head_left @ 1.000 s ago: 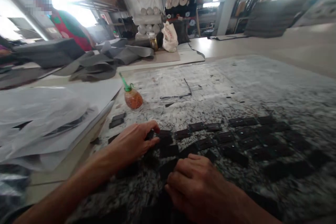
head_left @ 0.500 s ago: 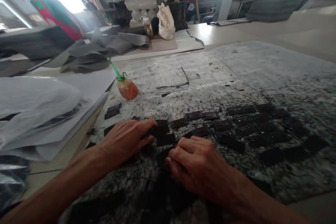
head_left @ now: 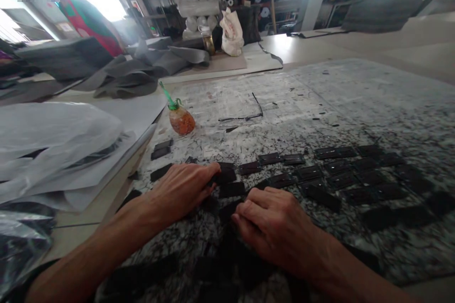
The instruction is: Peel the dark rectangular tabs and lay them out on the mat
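My left hand (head_left: 186,182) is at the left of the table with its thumb and index finger bent around the edge of a black rectangular piece (head_left: 226,175). Another flat black piece (head_left: 232,189) lies just to the right of its thumb. My right hand (head_left: 275,215) is closed, knuckles up and fingers curled under, low over the dark pieces. Whatever its fingers hold is hidden beneath them. A black piece (head_left: 228,210) lies by its fingertips. Several more dark rectangles (head_left: 309,173), some with a shiny clear surface, form uneven rows to the right.
Dark scraps litter the pale worktop (head_left: 284,80). A round bag of orange contents with a green straw (head_left: 182,120) and a pair of glasses (head_left: 245,117) lie beyond my hands. White sheets with plastic (head_left: 53,128) cover the left side. Grey fabric (head_left: 128,75) and a person in red-green clothing (head_left: 90,28) are behind.
The head view has turned slightly left, so everything appears a little farther right. Both hands stay at nearly the same spots among the black pieces.
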A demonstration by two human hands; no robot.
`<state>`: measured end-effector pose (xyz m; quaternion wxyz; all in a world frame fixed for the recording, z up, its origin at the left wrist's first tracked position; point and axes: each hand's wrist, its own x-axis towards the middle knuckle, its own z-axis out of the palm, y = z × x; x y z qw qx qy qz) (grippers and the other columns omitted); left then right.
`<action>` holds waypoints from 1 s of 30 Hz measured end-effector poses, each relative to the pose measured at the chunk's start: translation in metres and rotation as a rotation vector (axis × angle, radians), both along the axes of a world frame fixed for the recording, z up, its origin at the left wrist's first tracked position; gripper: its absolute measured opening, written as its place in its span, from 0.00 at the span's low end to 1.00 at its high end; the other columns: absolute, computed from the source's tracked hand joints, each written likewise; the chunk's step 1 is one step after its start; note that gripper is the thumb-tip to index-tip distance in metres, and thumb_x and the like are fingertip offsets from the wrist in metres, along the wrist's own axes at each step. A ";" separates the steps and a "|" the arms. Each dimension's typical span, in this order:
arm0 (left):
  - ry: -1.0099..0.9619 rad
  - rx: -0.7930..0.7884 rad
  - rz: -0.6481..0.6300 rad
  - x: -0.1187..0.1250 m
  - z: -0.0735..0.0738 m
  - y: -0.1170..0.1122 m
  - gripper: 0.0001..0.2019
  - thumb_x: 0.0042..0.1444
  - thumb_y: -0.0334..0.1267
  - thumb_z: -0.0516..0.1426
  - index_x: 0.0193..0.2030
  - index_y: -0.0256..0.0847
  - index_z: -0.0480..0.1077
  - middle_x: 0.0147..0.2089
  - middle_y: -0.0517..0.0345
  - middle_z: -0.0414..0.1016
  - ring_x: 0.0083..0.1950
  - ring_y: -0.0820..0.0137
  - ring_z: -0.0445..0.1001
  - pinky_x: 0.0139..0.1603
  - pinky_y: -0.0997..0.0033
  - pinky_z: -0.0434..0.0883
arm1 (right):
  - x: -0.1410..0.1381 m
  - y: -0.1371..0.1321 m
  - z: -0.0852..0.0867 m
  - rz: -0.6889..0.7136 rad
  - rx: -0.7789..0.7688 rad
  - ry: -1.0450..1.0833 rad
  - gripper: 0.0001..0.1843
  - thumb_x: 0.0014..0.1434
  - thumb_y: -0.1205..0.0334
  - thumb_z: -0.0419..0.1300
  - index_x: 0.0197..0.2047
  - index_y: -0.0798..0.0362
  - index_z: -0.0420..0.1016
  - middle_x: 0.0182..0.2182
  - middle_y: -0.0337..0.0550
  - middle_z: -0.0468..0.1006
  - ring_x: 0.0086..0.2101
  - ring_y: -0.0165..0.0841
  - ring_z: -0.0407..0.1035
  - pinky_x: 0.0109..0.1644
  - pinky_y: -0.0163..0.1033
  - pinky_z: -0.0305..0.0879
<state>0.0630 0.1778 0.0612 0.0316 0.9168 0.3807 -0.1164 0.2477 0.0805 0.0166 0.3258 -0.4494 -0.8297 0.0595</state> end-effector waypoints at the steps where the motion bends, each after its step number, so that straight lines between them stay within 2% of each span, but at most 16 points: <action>1: 0.000 0.001 0.001 0.000 -0.001 0.000 0.10 0.60 0.36 0.51 0.47 0.41 0.66 0.33 0.54 0.78 0.36 0.57 0.78 0.33 0.66 0.67 | 0.000 0.000 0.000 -0.001 -0.004 -0.002 0.12 0.62 0.66 0.52 0.28 0.52 0.71 0.24 0.36 0.71 0.25 0.30 0.63 0.33 0.38 0.54; 5: -0.014 0.007 0.001 0.002 -0.002 0.002 0.09 0.60 0.35 0.50 0.46 0.42 0.67 0.34 0.54 0.78 0.37 0.58 0.78 0.33 0.67 0.66 | 0.001 0.001 -0.001 -0.011 -0.021 -0.007 0.12 0.62 0.66 0.53 0.27 0.51 0.71 0.24 0.36 0.71 0.25 0.30 0.63 0.33 0.38 0.54; 11: -0.067 0.013 -0.005 0.000 -0.002 0.002 0.08 0.59 0.33 0.49 0.37 0.44 0.69 0.32 0.58 0.77 0.34 0.62 0.77 0.31 0.69 0.62 | 0.001 0.000 -0.003 -0.023 -0.059 0.013 0.12 0.61 0.67 0.53 0.27 0.52 0.71 0.24 0.37 0.72 0.25 0.30 0.64 0.32 0.37 0.55; 16: -0.158 0.025 0.013 -0.005 0.000 0.002 0.07 0.59 0.33 0.50 0.38 0.44 0.69 0.32 0.59 0.77 0.34 0.64 0.76 0.32 0.70 0.61 | -0.001 0.002 -0.006 -0.071 -0.101 0.080 0.13 0.62 0.67 0.53 0.26 0.52 0.71 0.24 0.38 0.72 0.25 0.30 0.67 0.31 0.35 0.58; 22: -0.259 0.015 0.007 -0.005 0.004 0.001 0.07 0.60 0.34 0.50 0.40 0.44 0.69 0.34 0.61 0.77 0.36 0.67 0.76 0.34 0.72 0.62 | 0.005 0.011 -0.005 -0.207 -0.143 0.194 0.07 0.62 0.68 0.54 0.40 0.53 0.74 0.33 0.40 0.76 0.33 0.29 0.73 0.38 0.33 0.65; 30: -0.318 -0.016 0.025 -0.008 0.004 -0.004 0.07 0.60 0.34 0.51 0.38 0.44 0.70 0.32 0.61 0.77 0.33 0.68 0.75 0.32 0.72 0.60 | 0.006 0.018 -0.008 -0.304 -0.193 0.128 0.08 0.60 0.69 0.55 0.42 0.52 0.74 0.36 0.41 0.76 0.34 0.33 0.74 0.37 0.38 0.68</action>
